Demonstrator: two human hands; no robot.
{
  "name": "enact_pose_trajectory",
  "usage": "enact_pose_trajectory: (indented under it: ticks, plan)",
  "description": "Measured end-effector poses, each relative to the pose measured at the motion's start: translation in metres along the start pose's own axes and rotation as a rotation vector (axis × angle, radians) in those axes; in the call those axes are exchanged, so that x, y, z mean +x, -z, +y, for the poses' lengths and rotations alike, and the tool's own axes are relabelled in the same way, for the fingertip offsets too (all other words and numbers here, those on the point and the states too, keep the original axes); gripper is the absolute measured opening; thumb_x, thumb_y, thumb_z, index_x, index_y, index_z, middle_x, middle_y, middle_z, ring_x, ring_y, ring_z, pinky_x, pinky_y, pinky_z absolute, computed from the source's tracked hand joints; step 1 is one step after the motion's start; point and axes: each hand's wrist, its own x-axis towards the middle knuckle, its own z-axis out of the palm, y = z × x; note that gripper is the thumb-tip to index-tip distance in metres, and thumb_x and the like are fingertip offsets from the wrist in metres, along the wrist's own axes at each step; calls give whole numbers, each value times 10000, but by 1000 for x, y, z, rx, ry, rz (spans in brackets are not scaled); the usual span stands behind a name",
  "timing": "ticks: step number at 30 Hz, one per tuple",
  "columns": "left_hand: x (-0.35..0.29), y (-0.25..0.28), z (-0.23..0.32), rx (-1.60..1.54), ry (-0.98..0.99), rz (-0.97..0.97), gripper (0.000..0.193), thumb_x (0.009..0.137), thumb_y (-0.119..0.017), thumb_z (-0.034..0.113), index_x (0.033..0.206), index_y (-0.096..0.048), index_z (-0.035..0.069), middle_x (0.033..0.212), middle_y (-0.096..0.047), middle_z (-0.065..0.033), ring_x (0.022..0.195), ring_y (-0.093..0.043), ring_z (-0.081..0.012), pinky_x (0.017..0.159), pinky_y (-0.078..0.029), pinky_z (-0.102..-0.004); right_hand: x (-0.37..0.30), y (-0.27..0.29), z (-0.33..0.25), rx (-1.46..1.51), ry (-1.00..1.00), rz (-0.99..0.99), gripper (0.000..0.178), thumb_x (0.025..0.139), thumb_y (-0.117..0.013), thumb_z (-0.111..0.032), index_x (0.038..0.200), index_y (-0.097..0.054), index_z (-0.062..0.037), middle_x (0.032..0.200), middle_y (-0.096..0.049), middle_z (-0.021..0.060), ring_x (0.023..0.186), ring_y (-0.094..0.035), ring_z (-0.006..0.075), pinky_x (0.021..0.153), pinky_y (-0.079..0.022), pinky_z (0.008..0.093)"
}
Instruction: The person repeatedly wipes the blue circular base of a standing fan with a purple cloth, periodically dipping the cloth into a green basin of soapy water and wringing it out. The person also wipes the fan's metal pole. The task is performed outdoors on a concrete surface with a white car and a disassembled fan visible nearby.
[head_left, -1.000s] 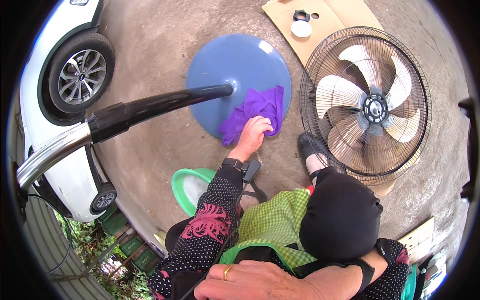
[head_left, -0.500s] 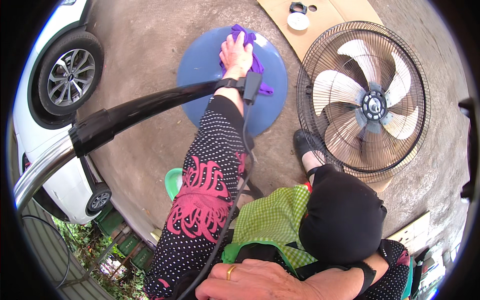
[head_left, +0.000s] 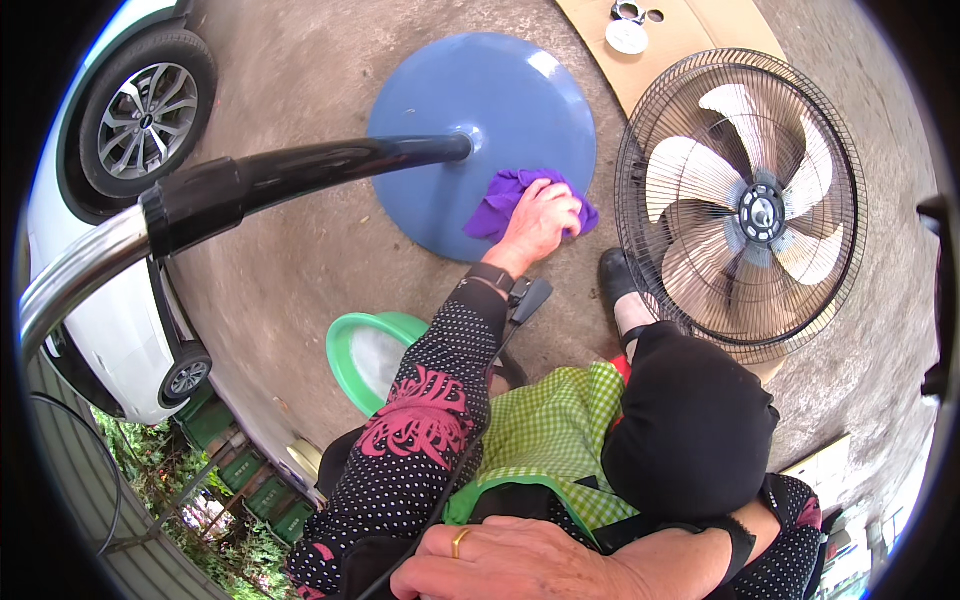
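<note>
My left hand (head_left: 541, 222) presses a bunched purple cloth (head_left: 490, 208) against the near right rim of a round blue base (head_left: 440, 90). Its fingers are closed over the cloth. From the base's middle rises a pole, black (head_left: 330, 165) low down and shiny metal (head_left: 95, 260) higher up, leaning to the left in view. My right hand (head_left: 510, 558), with a ring on one finger, lies bent across my body at the lower edge. Its fingers are curled, and their tips and whatever is under them are hidden.
To the right lies a fan head (head_left: 762, 213) with pale blades inside a black wire cage. Cardboard (head_left: 690, 45) behind it bears a white disc (head_left: 627, 37) and a black nut-like ring (head_left: 628, 11). A green basin (head_left: 350, 350) sits left of my arm. A white car (head_left: 110, 330) stands further left.
My left hand has drawn the purple cloth from beyond the pole toward me and rightward to the base's near edge. More of the green basin shows. My right hand stays put.
</note>
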Motion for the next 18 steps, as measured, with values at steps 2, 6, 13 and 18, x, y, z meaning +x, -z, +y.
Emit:
enact_pose_trajectory:
  ticks: [2, 6, 13, 18]
  plan:
    - [-26, 7, -4, -19, -40, -29, 90, 698, -622, 178, 609, -637, 179, 885, -638, 55, 1016, -577, -177, 1011, -376, -407, 0, -9, 2, -32, 18, 32, 210, 878, -569, -184, 1060, -617, -91, 857, -562, 60, 733, -599, 237, 668, -454, 333]
    - [-70, 29, -21, -25, -70, -114, 105, 674, -634, 166, 578, -590, 163, 885, -642, 61, 1062, -582, -167, 1028, -369, -400, 4, -27, 13, -34, 106, 149, 94, 857, -597, -177, 925, -564, -122, 817, -509, 86, 721, -566, 286, 610, -426, 385]
    - [-89, 88, -86, 50, -112, -311, 112, 654, -619, 121, 581, -552, 175, 891, -623, 49, 1036, -594, -171, 1073, -364, -429, 10, -28, 22, -35, 67, 110, 97, 865, -594, -173, 947, -573, -126, 816, -531, 88, 718, -574, 299, 610, -439, 392]
    - [-89, 143, -156, 69, 465, -5, 142, 794, -580, -4, 823, -691, 80, 1023, -688, -72, 1122, -594, -275, 1021, -417, -390, 17, -29, 20, -130, -54, 110, 84, 866, -594, -140, 949, -579, -132, 823, -545, 84, 748, -600, 292, 627, -465, 406]
